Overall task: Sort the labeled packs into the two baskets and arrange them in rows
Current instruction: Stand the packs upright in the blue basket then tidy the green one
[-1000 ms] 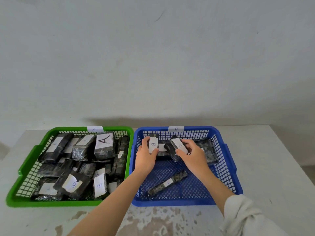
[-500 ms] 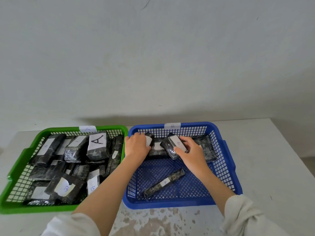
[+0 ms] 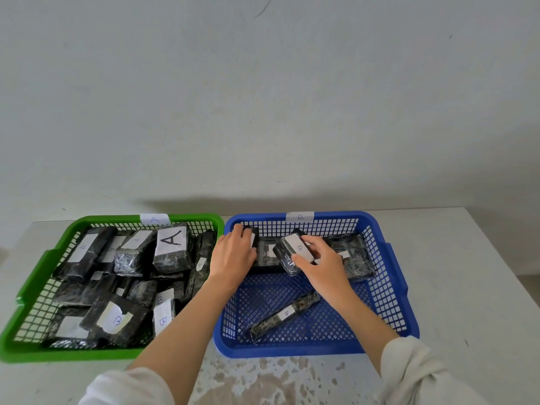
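Blue basket (image 3: 292, 347), centre right: left hand (image 3: 233, 255) clasps an end pack (image 3: 253, 235) into its upper-left corner, seemingly anchoring a row. Right hand (image 3: 324, 266) grips a tilted B pack (image 3: 293, 249) nearby, likely next in line.

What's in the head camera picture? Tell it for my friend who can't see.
Two hands work in a blue basket marked B: the right hand grips a B-labeled pack, the left hand holds a second pack in its far corner. Beside it, a green basket marked A is piled with packs.
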A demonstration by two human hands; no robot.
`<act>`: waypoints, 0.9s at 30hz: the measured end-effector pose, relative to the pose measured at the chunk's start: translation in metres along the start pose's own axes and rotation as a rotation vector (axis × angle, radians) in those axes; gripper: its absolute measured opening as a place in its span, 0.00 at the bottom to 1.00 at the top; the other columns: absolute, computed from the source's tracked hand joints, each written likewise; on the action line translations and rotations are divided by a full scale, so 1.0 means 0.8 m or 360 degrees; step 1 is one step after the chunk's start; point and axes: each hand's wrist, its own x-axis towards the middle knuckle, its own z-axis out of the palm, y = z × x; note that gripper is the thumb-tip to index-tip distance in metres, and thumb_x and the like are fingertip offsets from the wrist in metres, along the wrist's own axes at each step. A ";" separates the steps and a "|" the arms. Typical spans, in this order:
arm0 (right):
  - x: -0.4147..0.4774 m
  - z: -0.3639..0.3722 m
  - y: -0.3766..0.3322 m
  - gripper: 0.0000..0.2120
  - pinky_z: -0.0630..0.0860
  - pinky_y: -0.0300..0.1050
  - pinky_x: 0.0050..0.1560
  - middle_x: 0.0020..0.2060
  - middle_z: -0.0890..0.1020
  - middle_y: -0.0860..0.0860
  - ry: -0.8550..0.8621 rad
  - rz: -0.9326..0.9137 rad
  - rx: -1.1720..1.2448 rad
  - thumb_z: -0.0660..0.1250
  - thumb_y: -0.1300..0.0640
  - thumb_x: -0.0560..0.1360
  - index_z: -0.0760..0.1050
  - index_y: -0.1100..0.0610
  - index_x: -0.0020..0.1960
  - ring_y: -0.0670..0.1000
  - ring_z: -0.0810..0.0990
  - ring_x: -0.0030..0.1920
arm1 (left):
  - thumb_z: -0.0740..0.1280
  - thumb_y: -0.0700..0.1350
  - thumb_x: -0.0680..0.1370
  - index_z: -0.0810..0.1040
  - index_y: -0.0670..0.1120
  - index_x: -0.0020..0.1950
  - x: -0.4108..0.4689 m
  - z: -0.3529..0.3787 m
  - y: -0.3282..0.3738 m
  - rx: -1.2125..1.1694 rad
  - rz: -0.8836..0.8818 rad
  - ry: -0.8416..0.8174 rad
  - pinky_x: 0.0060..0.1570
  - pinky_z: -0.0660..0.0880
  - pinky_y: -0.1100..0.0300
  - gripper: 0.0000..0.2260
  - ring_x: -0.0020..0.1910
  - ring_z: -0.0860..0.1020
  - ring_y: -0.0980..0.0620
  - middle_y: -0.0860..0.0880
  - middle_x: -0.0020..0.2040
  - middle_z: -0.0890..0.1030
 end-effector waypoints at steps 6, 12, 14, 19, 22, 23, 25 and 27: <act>0.002 0.017 -0.009 0.20 0.73 0.32 0.42 0.48 0.78 0.42 0.0004 -0.0047 -0.0040 0.70 0.52 0.72 0.71 0.47 0.63 0.41 0.78 0.48 | 0.62 0.51 0.77 0.73 0.44 0.58 0.002 0.007 -0.007 0.0024 -0.0102 0.0042 0.56 0.67 0.54 0.14 0.59 0.70 0.47 0.48 0.57 0.74; 0.004 0.027 -0.016 0.21 0.76 0.43 0.54 0.53 0.77 0.44 0.0105 -0.0146 -0.0082 0.68 0.51 0.74 0.69 0.45 0.66 0.45 0.76 0.53 | 0.65 0.50 0.77 0.74 0.45 0.62 -0.008 -0.002 -0.014 -0.0431 -0.0230 0.0224 0.56 0.66 0.52 0.16 0.61 0.67 0.46 0.47 0.60 0.73; 0.005 0.035 -0.017 0.19 0.74 0.45 0.59 0.58 0.78 0.48 0.0068 -0.0195 -0.0103 0.67 0.50 0.75 0.71 0.44 0.66 0.47 0.75 0.58 | 0.65 0.50 0.78 0.73 0.44 0.65 -0.017 -0.004 -0.025 -0.0534 -0.0276 0.0308 0.57 0.67 0.50 0.17 0.63 0.67 0.45 0.46 0.62 0.72; 0.010 0.072 -0.025 0.21 0.70 0.42 0.49 0.52 0.77 0.55 0.0073 -0.0157 -0.0290 0.66 0.48 0.75 0.72 0.49 0.67 0.53 0.75 0.53 | 0.58 0.51 0.81 0.66 0.41 0.71 -0.037 0.002 -0.045 -0.0619 -0.0438 0.0195 0.64 0.64 0.52 0.22 0.67 0.65 0.45 0.44 0.68 0.71; 0.014 0.093 -0.030 0.26 0.68 0.41 0.48 0.53 0.73 0.55 0.0067 -0.0061 -0.0384 0.67 0.48 0.75 0.68 0.52 0.70 0.54 0.74 0.52 | 0.57 0.50 0.81 0.67 0.40 0.70 -0.038 0.005 -0.044 -0.0701 -0.0474 0.0173 0.64 0.65 0.54 0.21 0.66 0.66 0.46 0.44 0.66 0.73; 0.015 0.098 -0.031 0.27 0.67 0.41 0.49 0.54 0.72 0.55 0.0075 -0.0047 -0.0419 0.67 0.49 0.75 0.66 0.53 0.71 0.54 0.74 0.53 | 0.57 0.50 0.81 0.68 0.40 0.70 -0.038 0.005 -0.044 -0.0710 -0.0473 0.0172 0.64 0.65 0.54 0.21 0.66 0.66 0.46 0.44 0.66 0.74; 0.020 0.104 -0.034 0.27 0.69 0.43 0.50 0.55 0.71 0.55 0.0107 -0.0054 -0.0490 0.67 0.51 0.75 0.66 0.54 0.72 0.55 0.74 0.53 | 0.57 0.50 0.81 0.68 0.40 0.70 -0.038 0.006 -0.044 -0.0713 -0.0463 0.0171 0.64 0.66 0.54 0.21 0.65 0.67 0.46 0.44 0.65 0.74; 0.028 0.107 -0.038 0.26 0.71 0.46 0.53 0.56 0.71 0.56 0.0110 -0.0060 -0.0529 0.68 0.51 0.75 0.67 0.54 0.71 0.56 0.74 0.54 | 0.57 0.50 0.81 0.68 0.40 0.70 -0.038 0.006 -0.044 -0.0725 -0.0460 0.0172 0.63 0.66 0.55 0.20 0.65 0.67 0.47 0.45 0.65 0.74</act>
